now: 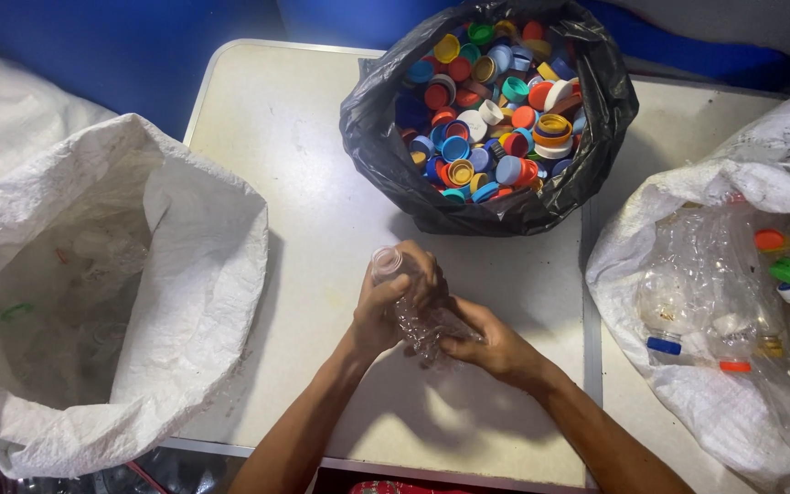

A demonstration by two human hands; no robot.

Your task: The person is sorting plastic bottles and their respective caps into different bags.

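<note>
i had a clear plastic bottle [418, 316] crushed between both hands over the middle of the counter [294, 183]. my left hand [386, 306] was closed around its neck end, the open mouth sticking up past my fingers with no cap on it that i could see. my right hand [491, 343] was wrapped tight on the crumpled lower body. so for this bottle the cap looked already off and the squashing well under way; it was not yet in any sack.

just beyond my hands sat a black plastic bag [377, 119], rolled open and filled nearly to the brim with loose bottle caps [491, 101] in blue, red, orange, yellow, green and white. that heap made me judge a good deal of the work done.

on my left stood a white woven sack [203, 265], open wide, with clear crushed bottles lying low inside; i saw no caps on them, though it was dim in there. on my right another white sack [651, 197] held clear bottles [733, 302] with caps on them, blue, green, orange and red, so i judged plenty was left.
</note>
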